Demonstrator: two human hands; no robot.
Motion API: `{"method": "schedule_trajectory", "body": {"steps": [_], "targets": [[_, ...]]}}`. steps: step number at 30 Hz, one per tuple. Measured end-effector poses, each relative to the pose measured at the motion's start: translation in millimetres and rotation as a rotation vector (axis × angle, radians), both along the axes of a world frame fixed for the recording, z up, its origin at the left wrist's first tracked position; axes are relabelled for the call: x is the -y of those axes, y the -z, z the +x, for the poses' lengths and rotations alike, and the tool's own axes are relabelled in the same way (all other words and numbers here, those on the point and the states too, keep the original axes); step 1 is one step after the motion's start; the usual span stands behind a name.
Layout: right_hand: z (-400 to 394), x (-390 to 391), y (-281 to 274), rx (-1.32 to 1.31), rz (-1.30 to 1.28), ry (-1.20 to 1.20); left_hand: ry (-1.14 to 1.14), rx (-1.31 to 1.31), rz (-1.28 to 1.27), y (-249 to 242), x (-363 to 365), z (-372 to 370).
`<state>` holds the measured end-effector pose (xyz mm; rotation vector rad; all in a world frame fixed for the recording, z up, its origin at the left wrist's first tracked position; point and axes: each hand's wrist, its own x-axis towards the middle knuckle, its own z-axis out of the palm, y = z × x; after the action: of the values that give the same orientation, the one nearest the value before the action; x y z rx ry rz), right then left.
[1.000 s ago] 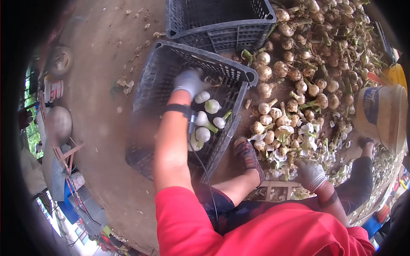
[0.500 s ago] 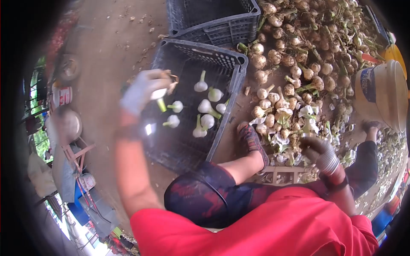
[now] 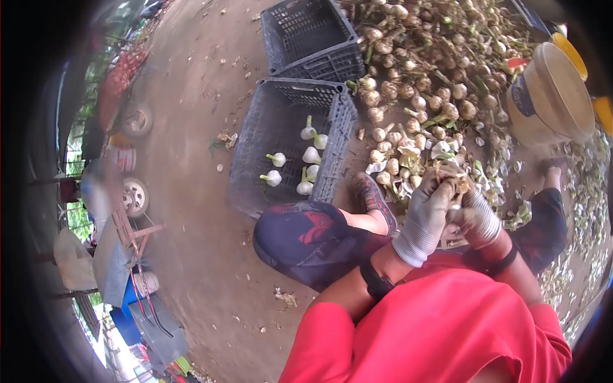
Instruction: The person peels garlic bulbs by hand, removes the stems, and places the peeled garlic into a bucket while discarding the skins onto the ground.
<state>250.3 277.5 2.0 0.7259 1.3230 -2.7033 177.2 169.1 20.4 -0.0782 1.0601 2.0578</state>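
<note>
My left hand (image 3: 426, 214) and my right hand (image 3: 477, 218), both in pale work gloves, are together in front of my red shirt. Their fingers close around a garlic bulb (image 3: 454, 186) with brownish outer skin, much of it hidden by the gloves. Just beyond them lies a heap of unpeeled garlic (image 3: 440, 70) with dirty skins and stalks. Loose peeled-off skins (image 3: 440, 150) are scattered at its near edge. To the left, several clean white garlic bulbs (image 3: 311, 156) with short green stems rest in a dark plastic crate (image 3: 252, 172).
Behind that crate stands a second dark crate (image 3: 297, 32). A white bucket (image 3: 549, 96) is at the right, with a yellow container (image 3: 570, 56) behind it. Skins litter the ground at far right. A wheeled cart (image 3: 134, 223) stands at left.
My left hand has come back from over the crate, where it held a white bulb and dry skin, to meet my right hand. Both now grip a brownish bulb. The view has shifted.
</note>
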Motion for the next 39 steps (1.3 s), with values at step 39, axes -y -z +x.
{"method": "schedule_trajectory", "body": {"steps": [39], "targets": [[-69.5, -33.9, 13.6, 0.207, 0.393, -0.108, 0.17, -0.893, -0.999, 145.8, 245.9, -271.6]]}}
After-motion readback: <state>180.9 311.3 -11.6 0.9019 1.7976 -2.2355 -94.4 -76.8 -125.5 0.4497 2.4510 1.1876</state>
